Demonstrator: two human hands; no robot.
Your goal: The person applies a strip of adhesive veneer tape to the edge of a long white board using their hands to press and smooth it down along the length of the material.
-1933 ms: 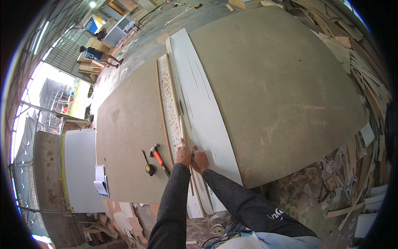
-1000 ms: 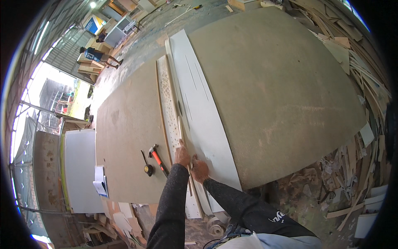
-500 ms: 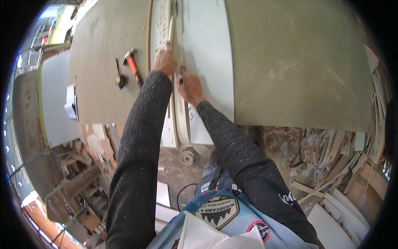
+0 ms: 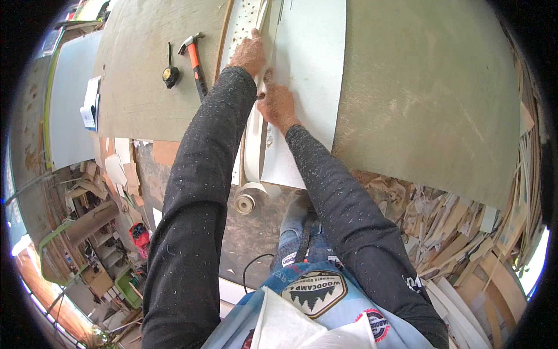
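A long white flexible strip [image 4: 253, 152] runs along the edge of a white panel [image 4: 317, 75] and hangs over the table's near edge into a loose roll [image 4: 245, 203]. My left hand [image 4: 248, 55] is farther along the strip, its fingers curled on it with one fingertip pointing ahead. Nearer to me, my right hand [image 4: 278, 104] is closed at the panel's edge, by the strip. A small dark thing shows at its thumb side, too small to name. Left of the strip lies a white board with rows of holes [image 4: 239, 29].
On the brown worktop [image 4: 133, 110] lie a claw hammer [image 4: 195, 61] with an orange and black handle and a tape measure [image 4: 170, 75]. Papers [image 4: 90, 104] rest at its left edge. Wood offcuts [image 4: 459, 215] are heaped at the right, and more scraps [image 4: 119, 168] lie at the left.
The view has shifted and turned, so the table and tools appear higher in the picture. Both hands stay by the strip, with the left still ahead of the right.
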